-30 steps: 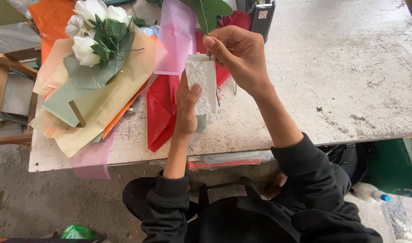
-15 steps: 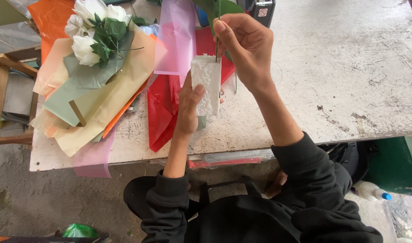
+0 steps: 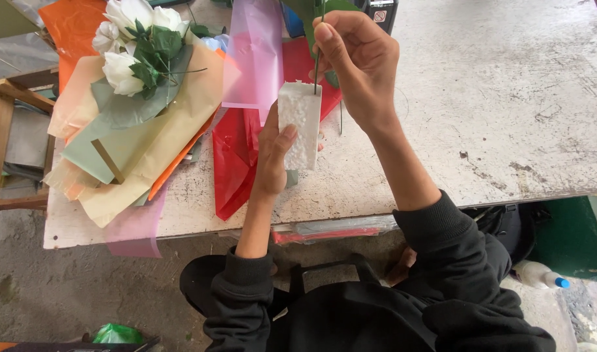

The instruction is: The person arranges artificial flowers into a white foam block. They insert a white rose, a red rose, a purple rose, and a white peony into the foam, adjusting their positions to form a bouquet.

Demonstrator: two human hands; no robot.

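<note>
Our left hand (image 3: 272,156) grips the white foam block (image 3: 300,124); our right hand (image 3: 360,65) pinches a green stem (image 3: 317,68), seemingly entering its top; we judge steady downward pressure comes next.

the green stem (image 3: 317,62) runs off the top edge, its lower end hidden in the foam block (image 3: 300,124).

Both forearms rise from black sleeves pushed back toward the elbows. The left hand (image 3: 276,153) is upright, palm turned right, thumb up along the near face of what it holds, its grip closed. The right hand (image 3: 357,62) sits farther and higher, wrist bent, thumb and forefinger pinched shut, the other 3 fingers curled.
</note>
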